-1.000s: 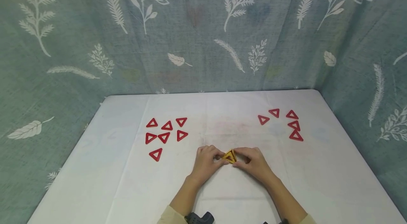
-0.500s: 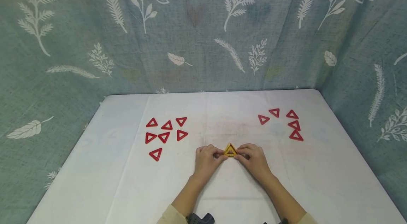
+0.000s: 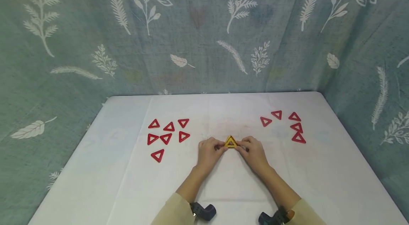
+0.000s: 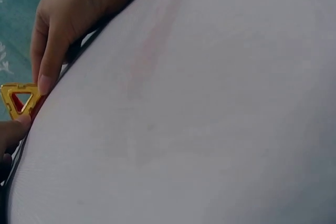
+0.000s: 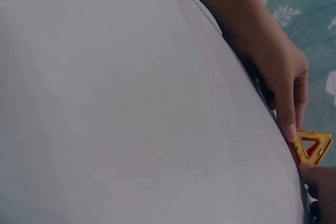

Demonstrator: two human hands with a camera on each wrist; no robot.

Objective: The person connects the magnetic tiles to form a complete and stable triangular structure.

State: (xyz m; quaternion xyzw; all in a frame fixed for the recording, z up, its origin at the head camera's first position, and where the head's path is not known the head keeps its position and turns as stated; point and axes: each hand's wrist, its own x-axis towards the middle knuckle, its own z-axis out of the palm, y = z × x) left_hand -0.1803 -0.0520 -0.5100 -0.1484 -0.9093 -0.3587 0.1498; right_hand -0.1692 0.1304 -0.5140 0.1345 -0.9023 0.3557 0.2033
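Note:
Both hands meet near the middle of the white table. Between them is a small piece of joined triangular frames [image 3: 230,143], its near face a yellow triangular magnetic tile [image 4: 9,98] with an open centre. Red shows through that opening in both wrist views. My left hand [image 3: 209,154] pinches the piece's left lower corner between thumb and fingers. At the opposite corner, my right hand [image 3: 254,154] pinches it the same way. The piece stands point up on or just above the table; which of these I cannot tell. Its far side is hidden.
Several red triangular tiles [image 3: 165,138] lie flat in a group on the left. Several more red triangular tiles [image 3: 298,137] lie at the back right, some touching. The white table [image 3: 96,182] ends at a blue-green leaf-patterned cloth [image 3: 204,58] behind and at both sides.
The yellow piece has turned from a tilted pose to point up. Both hands have carried it a little away from the body. The red tiles have stayed in place.

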